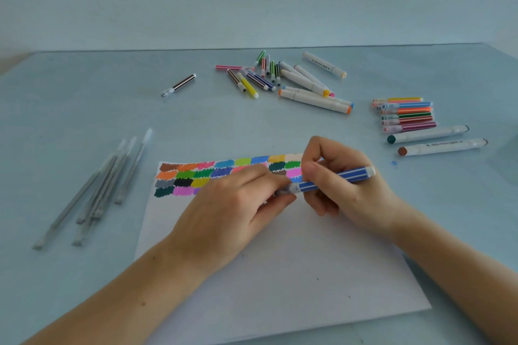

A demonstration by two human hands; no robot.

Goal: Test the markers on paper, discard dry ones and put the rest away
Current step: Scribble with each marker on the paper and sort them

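Observation:
A blue striped marker (333, 180) is held over the white paper (280, 274). My right hand (344, 185) grips its barrel, and my left hand (235, 204) pinches the clear cap (286, 190) at its left end. Whether the cap is fully seated cannot be told. The paper's top part carries rows of colour swatches (196, 176). A loose pile of thin and thick markers (280, 78) lies at the back centre. A tidy row of capped markers (406, 115) lies at the right, with two thick white markers (437, 140) just below it.
Several grey stick-like pens (98, 190) lie in a bundle at the left. A single dark striped marker (179, 84) lies alone at the back left. The light blue table (84, 109) meets a wall at the back. A small blue dot (394, 163) marks the table.

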